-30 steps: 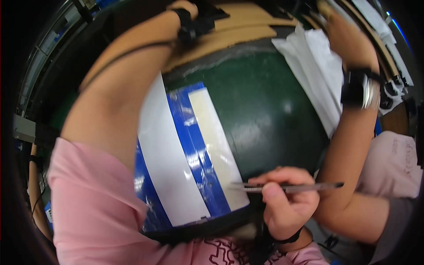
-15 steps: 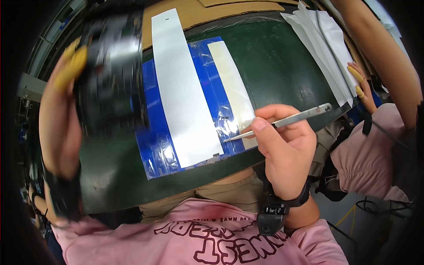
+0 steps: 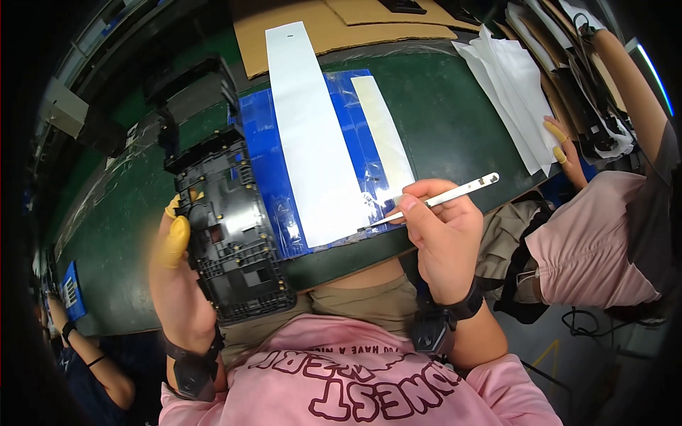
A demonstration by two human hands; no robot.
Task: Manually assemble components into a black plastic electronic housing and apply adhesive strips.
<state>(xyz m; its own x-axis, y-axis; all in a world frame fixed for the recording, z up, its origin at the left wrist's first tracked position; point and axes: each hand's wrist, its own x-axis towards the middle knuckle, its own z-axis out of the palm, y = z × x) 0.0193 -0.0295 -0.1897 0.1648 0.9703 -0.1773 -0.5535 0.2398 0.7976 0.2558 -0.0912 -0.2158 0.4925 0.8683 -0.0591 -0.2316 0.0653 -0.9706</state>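
My left hand (image 3: pixel 183 284), with yellow finger cots, grips a long black plastic housing (image 3: pixel 238 245) by its left side. The housing is tilted, showing ribs, clips and small brass-coloured spots, and its lower end overhangs my lap. Between the thumb and fingers of my right hand (image 3: pixel 449 241) is a pair of metal tweezers (image 3: pixel 465 189). Their tips point left, by the lower right corner of a long white strip (image 3: pixel 305 121); whether they pinch anything is too small to tell. That strip lies on a blue board (image 3: pixel 257 135), beside a narrower cream strip (image 3: pixel 383 135).
Brown cardboard (image 3: pixel 284 14) lies at the far side of the green table (image 3: pixel 455 106). White sheets (image 3: pixel 497 99) are stacked at the right, where a co-worker's hand (image 3: pixel 565 153) with yellow finger cots rests. Another person's arm (image 3: pixel 99 362) shows at the lower left.
My left hand has brought the black housing down and to the right, closer to my body. The right hand with the tweezers has shifted slightly left.
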